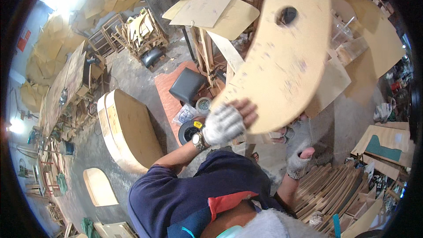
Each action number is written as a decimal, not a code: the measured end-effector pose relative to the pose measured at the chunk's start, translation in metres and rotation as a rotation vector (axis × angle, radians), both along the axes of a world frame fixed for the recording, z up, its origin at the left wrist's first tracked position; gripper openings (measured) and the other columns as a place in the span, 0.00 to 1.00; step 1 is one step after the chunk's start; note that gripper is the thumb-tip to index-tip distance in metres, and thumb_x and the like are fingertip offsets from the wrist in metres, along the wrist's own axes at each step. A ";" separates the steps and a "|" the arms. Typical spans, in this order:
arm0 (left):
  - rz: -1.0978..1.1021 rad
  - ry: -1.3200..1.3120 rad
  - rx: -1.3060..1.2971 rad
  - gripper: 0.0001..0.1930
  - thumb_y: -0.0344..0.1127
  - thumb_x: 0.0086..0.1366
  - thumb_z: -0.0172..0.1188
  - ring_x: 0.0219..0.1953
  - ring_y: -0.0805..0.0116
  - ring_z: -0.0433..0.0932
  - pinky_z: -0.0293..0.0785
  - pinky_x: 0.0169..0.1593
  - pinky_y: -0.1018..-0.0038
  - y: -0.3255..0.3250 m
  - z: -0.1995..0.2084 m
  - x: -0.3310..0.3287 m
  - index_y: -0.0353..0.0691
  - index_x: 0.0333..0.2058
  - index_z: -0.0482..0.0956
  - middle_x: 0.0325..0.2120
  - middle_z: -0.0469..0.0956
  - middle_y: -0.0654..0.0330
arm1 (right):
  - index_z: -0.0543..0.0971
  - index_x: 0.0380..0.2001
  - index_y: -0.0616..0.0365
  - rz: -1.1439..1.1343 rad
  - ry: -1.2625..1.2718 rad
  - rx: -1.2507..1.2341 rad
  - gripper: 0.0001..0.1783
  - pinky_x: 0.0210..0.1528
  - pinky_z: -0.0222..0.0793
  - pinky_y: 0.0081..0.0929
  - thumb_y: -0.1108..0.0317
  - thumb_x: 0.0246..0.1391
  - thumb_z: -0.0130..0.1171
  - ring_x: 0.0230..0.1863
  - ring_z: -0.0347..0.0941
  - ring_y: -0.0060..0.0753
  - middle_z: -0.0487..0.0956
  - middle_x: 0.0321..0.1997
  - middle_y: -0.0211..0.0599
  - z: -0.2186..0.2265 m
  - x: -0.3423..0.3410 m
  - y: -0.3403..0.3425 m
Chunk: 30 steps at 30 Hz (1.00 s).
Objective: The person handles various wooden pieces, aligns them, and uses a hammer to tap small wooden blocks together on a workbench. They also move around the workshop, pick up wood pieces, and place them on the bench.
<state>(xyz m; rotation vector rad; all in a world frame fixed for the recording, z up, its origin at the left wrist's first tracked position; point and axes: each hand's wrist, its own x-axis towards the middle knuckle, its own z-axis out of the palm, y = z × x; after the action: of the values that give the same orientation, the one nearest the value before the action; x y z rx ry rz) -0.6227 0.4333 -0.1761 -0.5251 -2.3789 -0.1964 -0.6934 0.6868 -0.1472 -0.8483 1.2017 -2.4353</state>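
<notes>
A large curved pale wooden panel (286, 57) slants up in front of me, with a round hole near its far end. Dark smudges mark its face. My left hand (225, 122), in a grey-white glove with bare fingertips, lies flat on its near left part, fingers stretched and slightly blurred. At the panel's near right edge is my right hand (299, 147), gloved too. Its thumb sticks out and its other fingers spread near the edge, partly hidden under the panel. Whether the right hand bears its weight I cannot tell.
A deep rounded wooden form (132, 130) stands on the floor at left. Beyond my left hand are a black padded seat (187, 84) and a black ring-shaped reel (189, 132). Flat sheets (207, 6) lie on a stand at the back. Curved wooden strips (328, 189) are stacked at right.
</notes>
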 end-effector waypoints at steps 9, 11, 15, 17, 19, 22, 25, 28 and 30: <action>-0.090 -0.014 0.167 0.25 0.43 0.57 0.65 0.61 0.51 0.74 0.62 0.68 0.51 -0.051 0.002 0.005 0.43 0.53 0.80 0.58 0.76 0.53 | 0.72 0.61 0.69 -0.697 -0.377 0.595 0.31 0.58 0.71 0.35 0.58 0.62 0.60 0.54 0.75 0.38 0.77 0.59 0.45 -0.036 0.006 0.053; 0.295 0.042 0.091 0.24 0.36 0.52 0.66 0.60 0.49 0.72 0.64 0.64 0.50 -0.091 0.002 -0.022 0.42 0.50 0.79 0.55 0.75 0.50 | 0.72 0.61 0.68 -0.610 -0.378 0.460 0.31 0.57 0.72 0.35 0.58 0.61 0.60 0.54 0.76 0.39 0.77 0.58 0.45 -0.050 0.002 0.081; 0.557 0.128 0.074 0.33 0.34 0.55 0.57 0.62 0.47 0.69 0.65 0.62 0.52 -0.185 0.009 -0.108 0.43 0.64 0.70 0.59 0.72 0.48 | 0.70 0.64 0.66 -0.636 -0.457 0.492 0.33 0.58 0.71 0.37 0.54 0.63 0.58 0.57 0.75 0.39 0.76 0.60 0.42 -0.074 -0.009 0.111; 0.707 0.029 -0.028 0.38 0.36 0.54 0.59 0.70 0.47 0.61 0.60 0.68 0.50 -0.218 0.004 -0.140 0.47 0.67 0.67 0.66 0.66 0.49 | 0.70 0.65 0.65 -0.622 -0.417 0.442 0.33 0.61 0.68 0.37 0.53 0.64 0.57 0.60 0.72 0.38 0.75 0.62 0.40 -0.080 -0.008 0.111; 0.747 -0.075 -0.094 0.37 0.37 0.54 0.62 0.70 0.47 0.62 0.60 0.67 0.51 -0.251 0.001 -0.165 0.51 0.67 0.68 0.67 0.66 0.51 | 0.70 0.65 0.63 -0.559 -0.418 0.300 0.32 0.65 0.64 0.38 0.53 0.65 0.57 0.64 0.69 0.36 0.73 0.65 0.37 -0.082 -0.003 0.105; 0.702 -0.207 -0.167 0.31 0.37 0.56 0.64 0.66 0.49 0.67 0.63 0.65 0.51 -0.291 -0.002 -0.189 0.51 0.61 0.73 0.61 0.72 0.53 | 0.70 0.66 0.61 -0.610 -0.421 0.274 0.33 0.67 0.61 0.36 0.51 0.65 0.57 0.66 0.67 0.35 0.72 0.66 0.36 -0.078 0.007 0.099; 0.552 -0.142 -0.159 0.23 0.34 0.58 0.62 0.55 0.50 0.77 0.72 0.56 0.54 -0.314 0.006 -0.196 0.48 0.55 0.77 0.48 0.79 0.54 | 0.70 0.65 0.61 -0.671 -0.422 0.321 0.31 0.63 0.64 0.37 0.52 0.67 0.56 0.62 0.69 0.34 0.74 0.64 0.36 -0.075 0.013 0.101; 0.496 -0.118 -0.088 0.15 0.36 0.61 0.59 0.46 0.47 0.80 0.75 0.48 0.55 -0.307 0.029 -0.191 0.45 0.48 0.79 0.41 0.81 0.51 | 0.70 0.66 0.60 -0.682 -0.517 0.336 0.31 0.66 0.61 0.37 0.52 0.67 0.55 0.64 0.68 0.36 0.72 0.66 0.37 -0.076 0.012 0.105; 0.532 -0.063 -0.040 0.13 0.37 0.62 0.58 0.44 0.46 0.80 0.75 0.47 0.53 -0.288 0.054 -0.183 0.45 0.45 0.79 0.40 0.81 0.51 | 0.70 0.66 0.60 -0.737 -0.447 0.414 0.31 0.68 0.59 0.38 0.51 0.68 0.54 0.66 0.67 0.38 0.71 0.68 0.40 -0.077 0.010 0.105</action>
<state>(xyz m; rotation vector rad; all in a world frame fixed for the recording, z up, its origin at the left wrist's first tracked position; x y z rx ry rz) -0.8057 0.1458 -0.1226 0.1093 -2.4930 0.0756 -0.6830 0.7922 -0.2242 0.3117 1.9488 -2.4964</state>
